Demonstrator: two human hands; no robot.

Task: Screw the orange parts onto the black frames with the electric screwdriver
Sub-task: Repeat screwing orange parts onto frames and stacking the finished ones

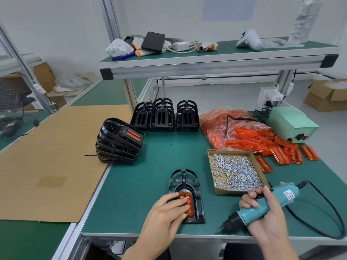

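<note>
**Part seated, driver waiting**

Near the table's [142, 186] front edge lies a black frame [195, 186]. The left hand [167, 214] presses flat, straight fingers on the orange part [185, 201] sitting in it, probably to stop it shifting before a screw goes in. The right hand [266, 214] is wrapped round the screwdriver [262, 205], tip angled down over the front edge, clear of the frame. The screw box [234, 171] sits just beyond that hand, handy for loading.

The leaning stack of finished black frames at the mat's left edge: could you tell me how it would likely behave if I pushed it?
The stack of finished frames already leans, so it would probably topple or fan out. The frames look like thin openwork plastic, likely light, and nested loosely, so they may slide apart.
</note>
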